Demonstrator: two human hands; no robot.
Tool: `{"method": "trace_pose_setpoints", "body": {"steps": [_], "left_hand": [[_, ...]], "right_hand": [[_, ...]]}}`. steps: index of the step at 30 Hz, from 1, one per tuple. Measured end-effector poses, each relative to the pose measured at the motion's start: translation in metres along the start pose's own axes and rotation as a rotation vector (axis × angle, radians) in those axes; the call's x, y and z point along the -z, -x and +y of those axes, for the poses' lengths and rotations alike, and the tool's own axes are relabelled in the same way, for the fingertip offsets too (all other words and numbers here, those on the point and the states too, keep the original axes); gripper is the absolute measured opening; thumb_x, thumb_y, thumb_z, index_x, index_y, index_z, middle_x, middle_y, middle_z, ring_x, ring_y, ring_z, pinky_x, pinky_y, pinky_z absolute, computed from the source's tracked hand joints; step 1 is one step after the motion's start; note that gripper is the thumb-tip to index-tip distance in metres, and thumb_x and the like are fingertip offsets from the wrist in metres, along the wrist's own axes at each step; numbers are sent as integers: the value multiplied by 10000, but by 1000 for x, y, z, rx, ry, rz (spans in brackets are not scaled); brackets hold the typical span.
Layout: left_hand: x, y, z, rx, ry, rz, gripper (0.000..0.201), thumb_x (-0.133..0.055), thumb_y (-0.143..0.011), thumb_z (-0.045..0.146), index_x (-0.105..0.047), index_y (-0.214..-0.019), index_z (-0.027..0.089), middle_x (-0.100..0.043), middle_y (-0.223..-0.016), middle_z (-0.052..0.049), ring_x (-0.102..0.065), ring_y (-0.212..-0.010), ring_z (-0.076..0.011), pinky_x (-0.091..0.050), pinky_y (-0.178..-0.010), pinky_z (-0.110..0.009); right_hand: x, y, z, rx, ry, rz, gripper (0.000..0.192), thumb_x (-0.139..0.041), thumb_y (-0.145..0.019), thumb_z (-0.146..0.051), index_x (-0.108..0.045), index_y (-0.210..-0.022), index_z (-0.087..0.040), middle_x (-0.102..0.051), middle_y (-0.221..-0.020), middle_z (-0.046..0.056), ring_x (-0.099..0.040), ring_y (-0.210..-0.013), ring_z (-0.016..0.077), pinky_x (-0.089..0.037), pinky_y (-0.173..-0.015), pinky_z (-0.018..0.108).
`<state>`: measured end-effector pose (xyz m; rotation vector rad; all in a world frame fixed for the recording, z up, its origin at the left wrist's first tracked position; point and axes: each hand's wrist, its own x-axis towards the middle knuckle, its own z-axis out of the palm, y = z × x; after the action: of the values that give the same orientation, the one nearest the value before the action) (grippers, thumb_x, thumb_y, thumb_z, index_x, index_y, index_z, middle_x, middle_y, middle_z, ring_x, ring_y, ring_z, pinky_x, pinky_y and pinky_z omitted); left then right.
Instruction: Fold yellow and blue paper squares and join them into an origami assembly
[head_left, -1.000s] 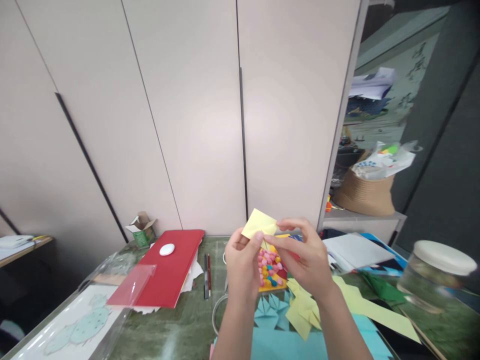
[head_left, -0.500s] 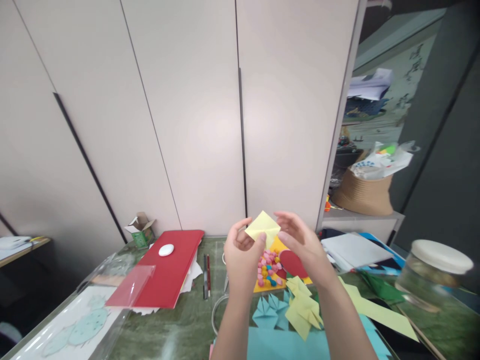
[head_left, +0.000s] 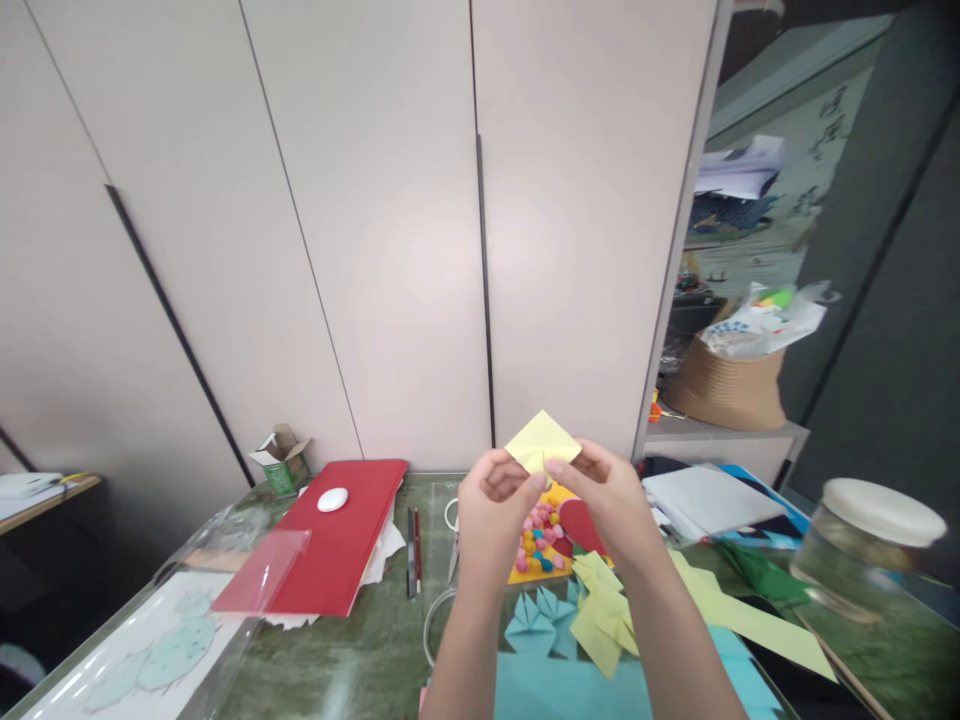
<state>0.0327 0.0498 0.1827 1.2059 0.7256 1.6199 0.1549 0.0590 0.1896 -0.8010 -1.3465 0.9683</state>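
A small square of folded yellow paper (head_left: 542,437) is held up above the table, one corner pointing up. My left hand (head_left: 491,505) pinches its lower left side between thumb and fingers. On the lower right side, my right hand (head_left: 611,495) grips it too, with the thumb pressed on the front near the middle. Both thumbs almost meet at the lower crease. Below the hands lie folded yellow paper pieces (head_left: 606,615) and folded blue paper pieces (head_left: 531,628). Behind them sits an orange sheet (head_left: 525,577) bearing pink, yellow and blue small pieces (head_left: 544,535).
A red folder (head_left: 322,550) with a white round object (head_left: 333,499) lies left. Beside it are pens (head_left: 415,553) and scissors (head_left: 453,555). At the right stand a lidded jar (head_left: 862,550) and yellow paper strips (head_left: 772,630). Blue paper (head_left: 570,690) lies in front.
My right hand, apart from the paper before, has closed onto its right side. The yellow paper has shifted a little right and up, together with my left hand.
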Motion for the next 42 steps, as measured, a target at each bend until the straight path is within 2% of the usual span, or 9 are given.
{"method": "trace_pose_setpoints", "body": {"steps": [6,19,28,36,42], "left_hand": [[0,0,-3,6,101,-35,224,-697,-669,175,-628,-878,133,-670,-763,-53,-611,-730,-134,-460,-703,-227],[1,-1,-2,119,245,-85,264,-730,-622,184,-653,-872,142,-682,-773,-56,-628,-737,-152,-453,-750,-266],[1,-1,-2,71,183,-52,241,-712,-641,148,-641,-870,128,-685,-808,-68,-626,-777,-155,-463,-748,-261],[3,-1,0,82,127,-31,231,-712,-605,116,-644,-826,132,-683,-741,-52,-621,-697,-136,-468,-678,-232],[3,-1,-2,74,91,-25,232,-712,-604,126,-647,-826,133,-683,-743,-60,-617,-687,-138,-471,-652,-232]], "right_hand": [[-4,0,-2,4,-59,-17,226,-646,-725,-351,-622,-854,-168,-688,-868,61,-608,-810,185,-454,-714,269],[-4,1,-2,3,-50,-23,262,-636,-728,-367,-619,-880,-154,-687,-896,90,-624,-827,213,-477,-732,314],[-5,3,-2,20,-23,-4,206,-631,-735,-346,-614,-832,-164,-692,-872,69,-620,-801,190,-463,-726,280],[-4,3,-5,25,-43,-39,303,-609,-752,-363,-635,-976,-162,-694,-908,66,-620,-795,199,-466,-691,272],[-3,2,0,28,-94,-11,258,-631,-738,-336,-662,-930,-167,-706,-851,55,-628,-755,193,-475,-680,274]]}}
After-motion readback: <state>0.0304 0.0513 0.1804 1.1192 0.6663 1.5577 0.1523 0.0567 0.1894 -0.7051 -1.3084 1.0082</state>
